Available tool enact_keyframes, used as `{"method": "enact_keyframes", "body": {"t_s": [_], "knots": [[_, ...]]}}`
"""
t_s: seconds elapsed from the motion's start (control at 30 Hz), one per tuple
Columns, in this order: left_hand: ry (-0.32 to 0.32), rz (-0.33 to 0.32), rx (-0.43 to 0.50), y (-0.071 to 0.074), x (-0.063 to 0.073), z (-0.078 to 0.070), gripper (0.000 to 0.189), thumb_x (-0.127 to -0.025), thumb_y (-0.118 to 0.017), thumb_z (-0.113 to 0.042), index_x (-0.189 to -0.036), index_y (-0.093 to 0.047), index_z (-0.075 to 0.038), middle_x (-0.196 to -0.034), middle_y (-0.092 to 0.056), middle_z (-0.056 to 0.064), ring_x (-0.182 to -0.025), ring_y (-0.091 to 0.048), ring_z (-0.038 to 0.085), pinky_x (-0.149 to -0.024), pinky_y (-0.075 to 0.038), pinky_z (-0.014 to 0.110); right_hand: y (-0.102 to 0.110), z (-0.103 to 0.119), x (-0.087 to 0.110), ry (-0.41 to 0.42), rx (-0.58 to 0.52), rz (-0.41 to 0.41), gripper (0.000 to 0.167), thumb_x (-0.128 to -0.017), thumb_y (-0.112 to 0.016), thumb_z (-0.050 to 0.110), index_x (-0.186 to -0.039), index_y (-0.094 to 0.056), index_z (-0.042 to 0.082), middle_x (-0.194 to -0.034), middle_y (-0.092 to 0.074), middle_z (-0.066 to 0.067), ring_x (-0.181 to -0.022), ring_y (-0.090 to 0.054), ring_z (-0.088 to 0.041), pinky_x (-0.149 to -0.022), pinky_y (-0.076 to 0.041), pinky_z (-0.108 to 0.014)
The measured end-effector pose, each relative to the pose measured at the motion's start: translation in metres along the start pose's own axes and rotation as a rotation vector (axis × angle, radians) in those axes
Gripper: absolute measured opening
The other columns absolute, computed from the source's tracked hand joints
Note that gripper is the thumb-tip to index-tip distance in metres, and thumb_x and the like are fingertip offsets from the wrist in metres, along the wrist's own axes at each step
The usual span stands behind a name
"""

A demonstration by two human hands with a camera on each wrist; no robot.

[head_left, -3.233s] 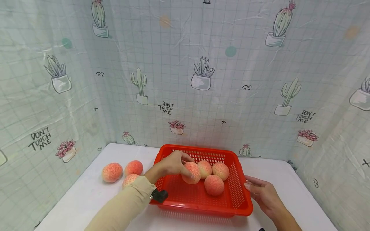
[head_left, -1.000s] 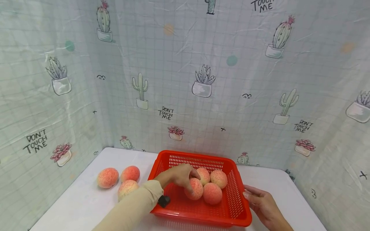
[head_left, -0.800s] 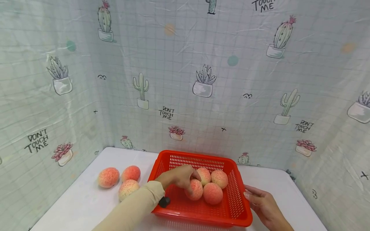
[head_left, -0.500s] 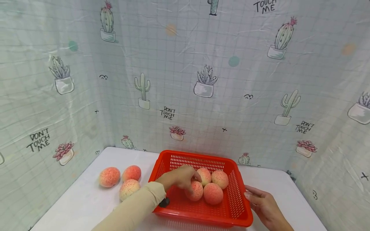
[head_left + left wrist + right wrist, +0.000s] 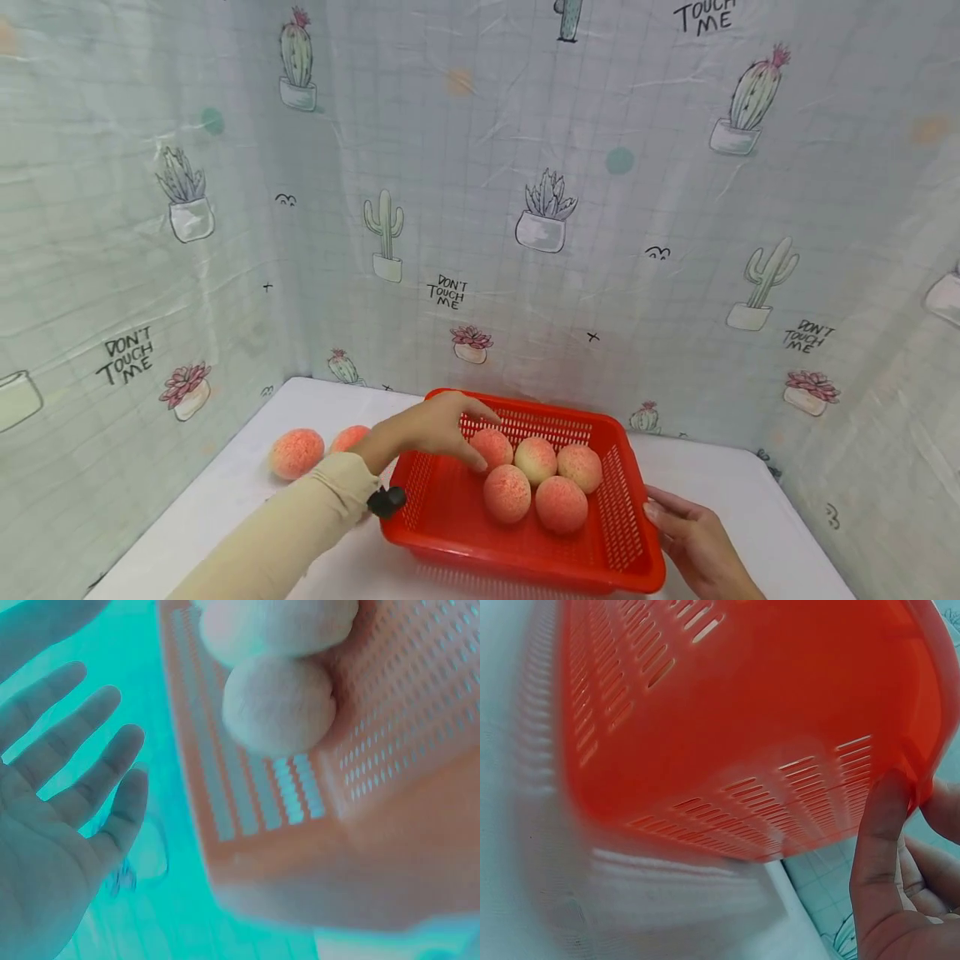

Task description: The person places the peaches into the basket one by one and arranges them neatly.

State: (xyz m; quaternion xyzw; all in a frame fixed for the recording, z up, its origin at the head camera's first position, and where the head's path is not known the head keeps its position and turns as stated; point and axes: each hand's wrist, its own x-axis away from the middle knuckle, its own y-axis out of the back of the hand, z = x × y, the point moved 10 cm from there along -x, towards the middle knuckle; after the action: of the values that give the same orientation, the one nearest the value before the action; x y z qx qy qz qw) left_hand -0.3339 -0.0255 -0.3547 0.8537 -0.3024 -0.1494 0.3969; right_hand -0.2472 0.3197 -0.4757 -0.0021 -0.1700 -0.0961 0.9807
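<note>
A red plastic basket (image 5: pixel 517 554) with slotted walls stands on the table, holding several round, speckled pink-and-cream peaches. My left hand (image 5: pixel 442 427) hovers over its left side with fingers spread and nothing in them. Nearest to that hand are a front peach (image 5: pixel 507 493) and a back-left peach (image 5: pixel 491 450). In the left wrist view, the palm and straight fingers of the left hand (image 5: pixel 60 802) are apart from the basket (image 5: pixel 255 877). On the right, my right hand (image 5: pixel 693 533) pinches the basket's rim; the right wrist view has its thumb and fingers on either side of the rim (image 5: pixel 922 750).
Left of the basket, a peach (image 5: pixel 297 454) and another peach (image 5: pixel 349 437) lie on the white table (image 5: pixel 187 517); my left forearm covers part of that area. A cactus-print curtain (image 5: pixel 480 208) closes off the back and both sides.
My left hand has let go of the front peach, opened its fingers, and moved up and left. The back-left peach has come into view from behind it. My right hand stays on the rim.
</note>
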Motion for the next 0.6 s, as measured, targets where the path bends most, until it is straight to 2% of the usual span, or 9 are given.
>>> {"method": "enact_keyframes", "body": {"t_s": [0.17,0.33,0.43,0.6], "knots": [[0.086,-0.080,0.104,0.032,0.037,0.030,0.061,-0.080,-0.089,-0.035,-0.136,-0.070,-0.024,-0.136,-0.068,0.003,-0.127,-0.061,0.030,-0.105,-0.054,0.051,0.002,-0.003,-0.002,-0.011,0.000,0.013,0.067,-0.097,-0.074,0.023,-0.156,-0.046,0.008,-0.120,-0.075,0.010,-0.103,-0.070,-0.015,-0.095,-0.062,-0.041],[0.193,-0.170,0.158,0.060,0.085,0.067,0.060,-0.081,-0.087,-0.033,-0.137,-0.068,-0.025,-0.139,-0.067,0.002,-0.126,-0.061,0.028,-0.103,-0.056,0.049,-0.004,-0.009,-0.006,-0.035,-0.022,0.045,0.073,-0.096,-0.075,0.025,-0.159,-0.042,0.009,-0.119,-0.075,0.012,-0.104,-0.070,-0.015,-0.098,-0.061,-0.043],[0.217,-0.211,0.209,0.068,0.111,0.085,0.060,-0.082,-0.086,-0.030,-0.139,-0.067,-0.023,-0.141,-0.067,0.004,-0.122,-0.063,0.029,-0.097,-0.059,0.043,-0.005,-0.013,-0.007,-0.053,-0.032,0.052,0.075,-0.096,-0.075,0.025,-0.160,-0.039,0.009,-0.116,-0.075,0.013,-0.104,-0.071,-0.015,-0.098,-0.061,-0.044],[0.201,-0.261,0.255,0.071,0.143,0.106,0.061,-0.085,-0.083,-0.027,-0.141,-0.065,-0.013,-0.143,-0.064,0.017,-0.119,-0.066,0.038,-0.092,-0.060,0.037,-0.003,-0.011,-0.009,-0.057,-0.032,0.081,0.076,-0.097,-0.075,0.027,-0.161,-0.038,0.011,-0.111,-0.074,0.018,-0.102,-0.071,-0.012,-0.097,-0.061,-0.043]]}}
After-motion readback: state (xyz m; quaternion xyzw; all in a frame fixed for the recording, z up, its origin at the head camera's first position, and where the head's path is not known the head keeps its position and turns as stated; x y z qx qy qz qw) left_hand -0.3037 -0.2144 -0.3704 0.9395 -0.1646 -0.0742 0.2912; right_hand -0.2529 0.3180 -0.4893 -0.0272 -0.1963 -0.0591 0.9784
